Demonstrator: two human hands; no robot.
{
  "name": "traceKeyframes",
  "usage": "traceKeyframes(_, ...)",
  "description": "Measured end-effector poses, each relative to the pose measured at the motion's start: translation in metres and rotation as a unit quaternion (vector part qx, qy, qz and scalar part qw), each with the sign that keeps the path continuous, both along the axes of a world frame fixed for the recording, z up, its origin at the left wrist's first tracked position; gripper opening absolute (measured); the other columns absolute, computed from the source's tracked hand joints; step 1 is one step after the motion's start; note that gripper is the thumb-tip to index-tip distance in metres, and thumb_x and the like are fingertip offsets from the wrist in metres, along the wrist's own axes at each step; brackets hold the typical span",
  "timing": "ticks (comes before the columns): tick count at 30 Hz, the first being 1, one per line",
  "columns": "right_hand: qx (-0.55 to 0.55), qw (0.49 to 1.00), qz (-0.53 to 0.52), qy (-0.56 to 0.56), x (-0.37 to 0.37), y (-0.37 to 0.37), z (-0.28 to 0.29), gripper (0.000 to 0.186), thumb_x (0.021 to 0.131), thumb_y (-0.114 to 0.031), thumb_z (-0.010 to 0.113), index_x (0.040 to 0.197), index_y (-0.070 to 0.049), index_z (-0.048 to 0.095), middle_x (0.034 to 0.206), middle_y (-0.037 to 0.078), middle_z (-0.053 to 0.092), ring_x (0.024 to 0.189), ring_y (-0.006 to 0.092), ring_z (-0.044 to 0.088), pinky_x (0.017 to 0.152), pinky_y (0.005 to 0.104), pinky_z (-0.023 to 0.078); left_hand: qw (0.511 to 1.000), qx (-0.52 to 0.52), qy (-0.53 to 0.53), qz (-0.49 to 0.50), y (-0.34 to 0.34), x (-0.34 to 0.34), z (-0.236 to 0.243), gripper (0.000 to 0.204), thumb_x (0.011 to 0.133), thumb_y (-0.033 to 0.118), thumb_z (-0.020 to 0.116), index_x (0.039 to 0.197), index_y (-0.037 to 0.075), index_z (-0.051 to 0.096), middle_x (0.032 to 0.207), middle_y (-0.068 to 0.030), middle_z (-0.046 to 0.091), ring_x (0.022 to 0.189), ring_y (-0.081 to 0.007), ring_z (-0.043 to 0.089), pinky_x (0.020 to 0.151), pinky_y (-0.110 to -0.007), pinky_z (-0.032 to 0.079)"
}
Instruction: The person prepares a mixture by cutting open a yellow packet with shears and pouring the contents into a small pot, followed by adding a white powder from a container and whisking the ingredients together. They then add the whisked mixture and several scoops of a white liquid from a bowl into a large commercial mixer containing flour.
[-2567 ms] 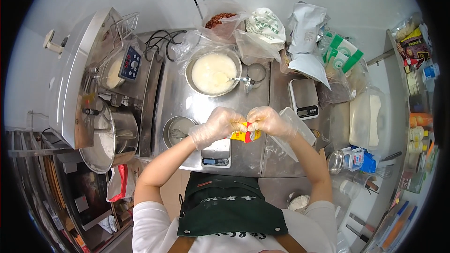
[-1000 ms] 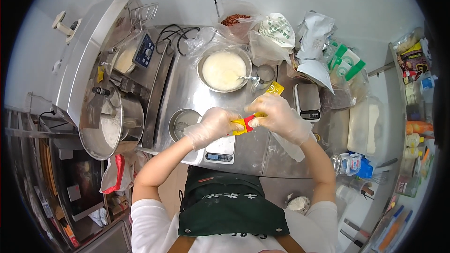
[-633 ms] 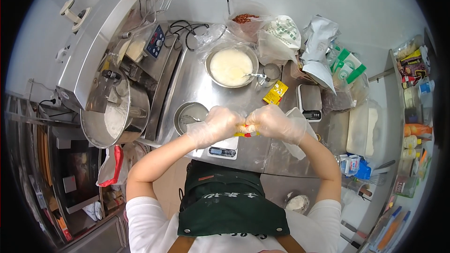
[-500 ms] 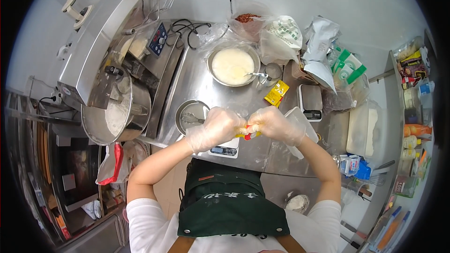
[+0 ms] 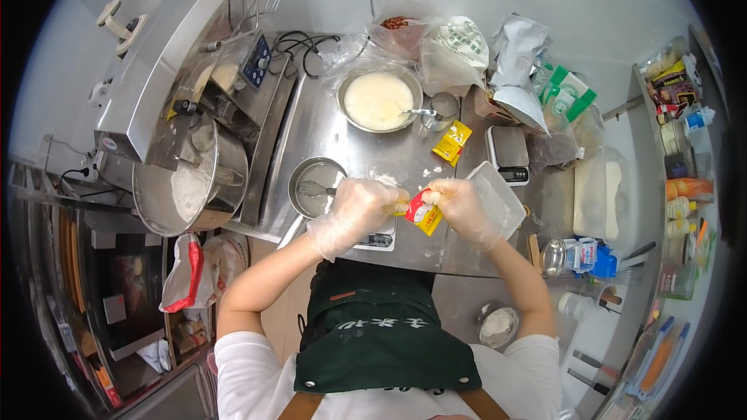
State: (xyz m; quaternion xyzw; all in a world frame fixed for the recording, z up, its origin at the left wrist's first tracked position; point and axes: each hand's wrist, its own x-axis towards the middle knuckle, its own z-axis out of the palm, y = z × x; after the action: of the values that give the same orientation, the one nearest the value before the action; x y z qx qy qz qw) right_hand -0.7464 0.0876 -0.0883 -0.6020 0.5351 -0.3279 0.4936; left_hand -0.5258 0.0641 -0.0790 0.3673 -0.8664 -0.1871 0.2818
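Observation:
Both of my hands wear clear plastic gloves and meet over the near edge of the steel table. A small red and yellow sachet (image 5: 425,215) hangs between them, pinched along its upper edge by my right hand (image 5: 464,208). My left hand (image 5: 354,214) is closed, with a yellow bit of the packet showing at its fingertips. Whether that bit is torn off, I cannot tell. Below my left hand is a white scale (image 5: 381,239), partly covered. Beside it stands a steel saucepan (image 5: 315,179) with a whisk (image 5: 317,188) inside.
A bowl of pale liquid (image 5: 379,101) stands farther back, near another yellow packet (image 5: 453,142). To the left is a mixer bowl (image 5: 159,198) holding white powder. At right are a clear plastic container (image 5: 498,198), a second scale (image 5: 508,155) and a tub of white powder (image 5: 597,201).
My hands have drawn slightly apart at the fingertips. The sachet now shows more of its face below my right hand. The whole view has shifted a little.

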Motion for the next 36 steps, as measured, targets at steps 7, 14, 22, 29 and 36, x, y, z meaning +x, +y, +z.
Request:
traceKeyframes(7, 0.086, 0.996, 0.015, -0.025, 0.006, 0.009, 0.022, 0.011, 0.085, -0.006, 0.067, 0.090, 0.003, 0.069, 0.074, 0.008, 0.066, 0.073, 0.0099, 0.058, 0.067, 0.0281, 0.049, 0.996, 0.073, 0.045, 0.023, 0.013, -0.001, -0.014, 0.021, 0.076, 0.033, 0.077, 0.093, 0.020, 0.076, 0.071, -0.0067, 0.068, 0.064, -0.0258, 0.067, 0.056, -0.037, 0.052)
traceKeyframes(14, -0.183, 0.960, 0.138, 0.160, -0.003, 0.013, 0.019, 0.016, 0.072, -0.007, 0.077, 0.087, -0.006, 0.072, 0.079, 0.009, 0.070, 0.074, 0.0220, 0.066, 0.071, 0.0325, 0.051, 0.974, 0.202, -0.103, -0.029, 0.014, -0.002, 0.003, 0.020, 0.077, 0.039, 0.075, 0.091, 0.025, 0.077, 0.070, -0.0067, 0.068, 0.063, -0.0254, 0.067, 0.056, -0.037, 0.052)
traceKeyframes(22, -0.260, 0.877, 0.216, 0.341, 0.005, 0.009, 0.028, 0.016, 0.074, -0.020, 0.073, 0.089, -0.018, 0.076, 0.074, 0.009, 0.069, 0.068, 0.0288, 0.067, 0.062, 0.0387, 0.052, 0.992, -0.015, -0.114, -0.041, 0.018, -0.013, -0.006, 0.017, 0.072, 0.033, 0.077, 0.074, 0.017, 0.074, 0.060, -0.0065, 0.062, 0.059, -0.0262, 0.064, 0.053, -0.039, 0.050)
traceKeyframes(29, -0.248, 0.928, 0.135, 0.241, 0.000, 0.011, 0.018, 0.008, 0.074, -0.013, 0.073, 0.082, -0.011, 0.075, 0.076, 0.011, 0.070, 0.067, 0.0287, 0.066, 0.066, 0.0373, 0.052, 0.996, -0.065, -0.053, 0.000, 0.018, -0.012, -0.016, 0.010, 0.070, 0.028, 0.076, 0.071, 0.019, 0.072, 0.055, -0.0068, 0.058, 0.052, -0.0271, 0.061, 0.047, -0.041, 0.046)
traceKeyframes(36, -0.219, 0.957, 0.068, 0.176, 0.001, 0.020, 0.016, 0.009, 0.078, -0.010, 0.071, 0.086, -0.006, 0.074, 0.076, 0.013, 0.070, 0.066, 0.0284, 0.067, 0.063, 0.0353, 0.053, 0.990, -0.137, -0.034, 0.025, 0.026, -0.013, -0.008, 0.010, 0.065, 0.019, 0.077, 0.073, 0.018, 0.071, 0.054, -0.0047, 0.055, 0.051, -0.0234, 0.060, 0.046, -0.037, 0.046)
